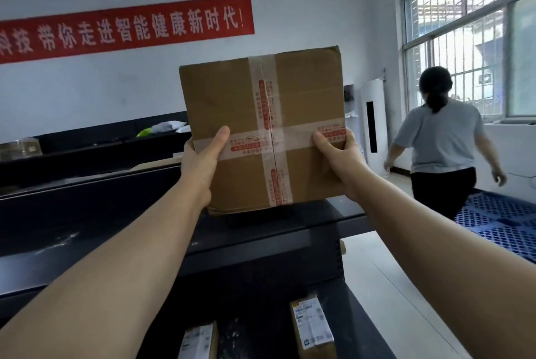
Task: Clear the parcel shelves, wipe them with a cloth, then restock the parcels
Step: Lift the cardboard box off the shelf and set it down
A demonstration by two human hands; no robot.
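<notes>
Big cross-taped brown box (pixel 262 129) sits tilted over the right end of the black top shelf (pixel 345 208), two small labelled parcels (pixel 311 326) down on the lower shelf (pixel 255 309).

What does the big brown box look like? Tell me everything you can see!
The big brown box is cardboard, closed, dented, sealed with a cross of clear tape printed in red. It is upright, slightly tilted. The left hand and right hand grip its sides, thumbs on front. Its bottom edge sits near the black top shelf; contact unclear.

Black shelf (pixel 87 213): top board dusty; lower board carries left parcel (pixel 200 340), right parcel (pixel 311 326), both labelled, apart.
</notes>
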